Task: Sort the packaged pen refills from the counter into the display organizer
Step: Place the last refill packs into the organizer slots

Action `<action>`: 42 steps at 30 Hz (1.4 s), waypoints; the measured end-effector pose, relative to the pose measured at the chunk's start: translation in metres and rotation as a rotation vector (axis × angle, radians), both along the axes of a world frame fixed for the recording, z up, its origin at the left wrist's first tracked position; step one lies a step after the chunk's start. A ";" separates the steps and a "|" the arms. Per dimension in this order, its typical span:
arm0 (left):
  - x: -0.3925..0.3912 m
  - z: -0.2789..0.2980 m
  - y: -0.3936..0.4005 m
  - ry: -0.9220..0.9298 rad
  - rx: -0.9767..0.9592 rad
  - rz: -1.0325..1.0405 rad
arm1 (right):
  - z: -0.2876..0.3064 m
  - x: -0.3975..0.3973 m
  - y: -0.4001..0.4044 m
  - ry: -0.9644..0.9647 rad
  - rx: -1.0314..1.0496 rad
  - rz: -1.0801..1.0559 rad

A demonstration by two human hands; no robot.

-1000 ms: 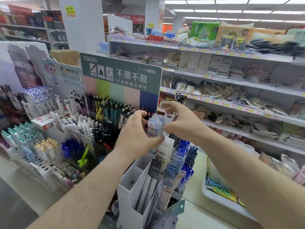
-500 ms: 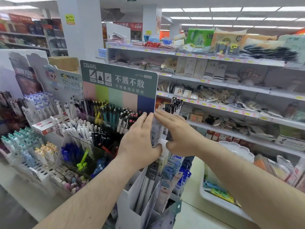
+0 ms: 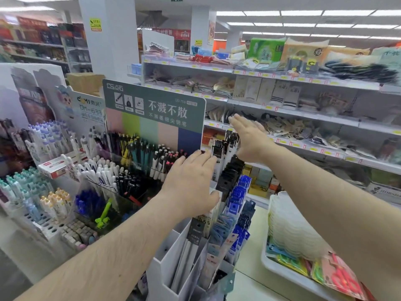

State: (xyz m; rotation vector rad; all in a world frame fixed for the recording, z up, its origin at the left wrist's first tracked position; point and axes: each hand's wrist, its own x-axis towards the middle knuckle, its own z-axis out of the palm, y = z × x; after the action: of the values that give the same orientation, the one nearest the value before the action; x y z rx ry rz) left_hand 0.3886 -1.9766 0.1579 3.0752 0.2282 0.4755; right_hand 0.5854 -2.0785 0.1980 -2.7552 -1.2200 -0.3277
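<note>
Head view, since it's the only one. A crowded stationery corner is seen: behind the hands a green sign board with pastel colour stripes is stood up, and below it rows of capped pens are racked upright, so the far side of the stand is pretty much blocked from sight. Further left, more pens in white and blue are packed into tiered holders, with a red-and-white box laid among them. On the right, long store shelves are loaded with flat packaged goods, and a white tray of colourful packets is parked on the pale surface (the tray's front is cut off by the right forearm).

The display organizer, a white cardboard stand with stepped compartments, is set between the two arms. The packaged pen refills are stood upright in its upper compartments: black-headed packs at the top, blue-headed ones lower down, and a long grey pack in a front slot. Some front compartments are hidden behind the left wrist.

The left hand is held flat, fingers straight, laid against the left side of the upright packs, nothing gripped. The right hand is also spread flat with straight fingers, set at the packs' right side; whether it's actually touching them can't be told.
</note>
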 end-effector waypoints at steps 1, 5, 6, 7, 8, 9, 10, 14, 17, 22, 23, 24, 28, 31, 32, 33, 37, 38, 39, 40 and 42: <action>0.000 0.000 -0.001 -0.002 -0.001 0.000 | 0.001 0.007 0.003 0.007 -0.042 -0.026; 0.001 0.001 -0.002 0.017 -0.002 0.015 | -0.007 0.016 0.016 0.129 -0.298 0.002; 0.000 0.002 -0.002 0.024 -0.009 0.019 | -0.010 0.017 0.014 0.145 -0.272 0.010; -0.001 0.002 -0.002 0.016 -0.018 0.017 | -0.012 0.018 0.010 0.139 -0.186 0.002; -0.003 0.001 -0.003 -0.024 -0.042 0.011 | -0.015 0.019 0.003 0.130 -0.066 -0.028; -0.008 0.000 -0.004 -0.109 -0.067 -0.005 | -0.019 0.021 -0.006 0.141 0.062 -0.073; -0.014 -0.003 -0.007 -0.237 -0.088 -0.030 | -0.026 0.022 -0.016 0.170 0.164 -0.118; -0.025 -0.020 -0.020 -0.554 -0.124 -0.164 | -0.061 0.027 -0.044 0.280 0.134 -0.224; -0.021 -0.026 -0.031 -0.503 -0.137 -0.216 | -0.067 0.028 -0.039 0.294 0.170 -0.184; -0.019 -0.031 -0.039 -0.397 -0.163 -0.270 | -0.078 0.018 -0.022 0.165 -0.038 0.004; -0.021 -0.034 -0.039 -0.352 -0.157 -0.259 | -0.082 0.017 -0.022 0.164 -0.105 0.021; -0.024 -0.036 -0.038 -0.299 -0.149 -0.238 | -0.084 0.015 -0.023 0.162 -0.114 0.021; -0.029 -0.039 -0.042 -0.121 -0.096 -0.154 | -0.088 0.007 -0.026 0.166 -0.067 0.030; -0.025 -0.032 -0.051 -0.007 -0.029 -0.138 | -0.089 -0.001 -0.029 0.156 -0.061 0.031; -0.022 -0.033 -0.051 0.063 0.013 -0.108 | -0.090 -0.004 -0.031 0.127 -0.011 0.018; -0.021 -0.034 -0.050 0.147 0.047 -0.070 | -0.092 -0.009 -0.033 0.098 0.009 0.030; -0.016 -0.042 -0.046 0.380 0.138 -0.020 | -0.102 -0.029 -0.037 0.111 -0.132 0.153; -0.016 -0.041 -0.046 0.374 0.124 -0.017 | -0.100 -0.031 -0.039 0.112 -0.097 0.151; -0.018 -0.042 -0.046 0.339 0.086 -0.012 | -0.098 -0.033 -0.042 0.109 -0.025 0.140; -0.021 -0.042 -0.046 0.277 0.044 -0.017 | -0.096 -0.036 -0.046 0.109 0.076 0.120; -0.030 -0.044 -0.049 0.108 -0.018 -0.049 | -0.103 -0.048 -0.058 0.122 0.270 0.060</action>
State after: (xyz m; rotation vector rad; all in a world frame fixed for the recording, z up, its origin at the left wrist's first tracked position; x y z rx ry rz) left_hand 0.3588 -2.0254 0.1140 3.0837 0.1574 0.3040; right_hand 0.5371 -2.1368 0.0947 -2.4664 -1.1333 -0.2906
